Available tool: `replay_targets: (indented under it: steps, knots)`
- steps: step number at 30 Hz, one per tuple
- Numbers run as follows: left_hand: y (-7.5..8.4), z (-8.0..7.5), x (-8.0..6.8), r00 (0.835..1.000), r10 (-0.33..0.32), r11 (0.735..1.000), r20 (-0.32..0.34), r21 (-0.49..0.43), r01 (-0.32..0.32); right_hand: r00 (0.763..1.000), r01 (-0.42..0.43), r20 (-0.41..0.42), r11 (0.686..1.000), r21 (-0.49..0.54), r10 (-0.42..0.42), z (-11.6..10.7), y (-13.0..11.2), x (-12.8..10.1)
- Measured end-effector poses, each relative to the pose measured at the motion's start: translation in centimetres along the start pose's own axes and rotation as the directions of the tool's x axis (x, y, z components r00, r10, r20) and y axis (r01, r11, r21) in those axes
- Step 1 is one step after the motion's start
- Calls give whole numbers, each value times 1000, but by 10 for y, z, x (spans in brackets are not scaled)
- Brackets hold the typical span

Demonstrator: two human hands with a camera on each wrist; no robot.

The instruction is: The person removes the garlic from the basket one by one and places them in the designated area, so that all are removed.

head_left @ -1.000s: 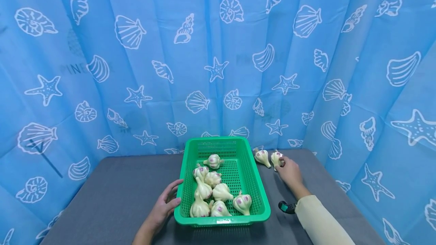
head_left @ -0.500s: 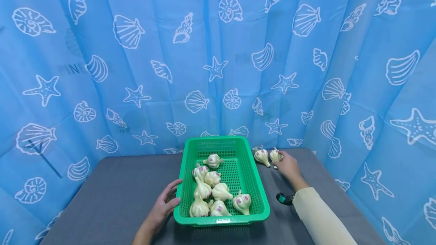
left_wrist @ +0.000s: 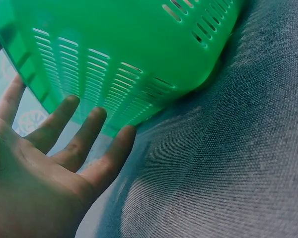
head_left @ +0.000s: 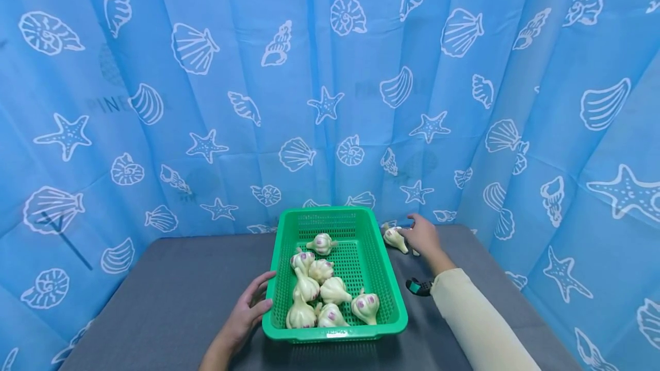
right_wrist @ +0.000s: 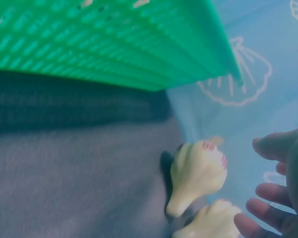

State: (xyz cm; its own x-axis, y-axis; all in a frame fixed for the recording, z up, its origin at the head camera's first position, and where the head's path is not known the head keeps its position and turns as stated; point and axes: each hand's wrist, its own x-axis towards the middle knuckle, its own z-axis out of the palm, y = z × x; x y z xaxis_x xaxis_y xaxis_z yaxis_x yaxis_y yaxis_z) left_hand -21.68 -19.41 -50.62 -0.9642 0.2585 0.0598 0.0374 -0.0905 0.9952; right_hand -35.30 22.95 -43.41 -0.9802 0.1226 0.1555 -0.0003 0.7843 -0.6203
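Note:
A green perforated basket stands on the grey table with several garlic bulbs inside. My left hand is at the basket's left side, its spread fingers against the rim and wall; the left wrist view shows these fingers nearly straight. Beyond the basket's right side, a garlic bulb lies with its stem pointing toward me. My right hand hovers beside it, fingers loosely bent and holding nothing. Under that hand, a second garlic bulb is mostly hidden in the head view.
A blue curtain with white shell prints hangs right behind the table's far edge. Dark grey cloth covers the table. A black strap-like device sits at my right wrist, close to the basket's right wall.
My right hand has left the right-hand garlic bulb and shifted leftward and slightly up, toward the bulb nearer the basket. The left hand and basket have stayed in place.

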Motion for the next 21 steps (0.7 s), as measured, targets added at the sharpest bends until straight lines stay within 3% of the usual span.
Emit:
replay_targets:
  steps: [21]
  knots:
    - [0,0,0,1000,-4,1000,1,7,4,995,88,-65,992,94,-82,6,-42,3]
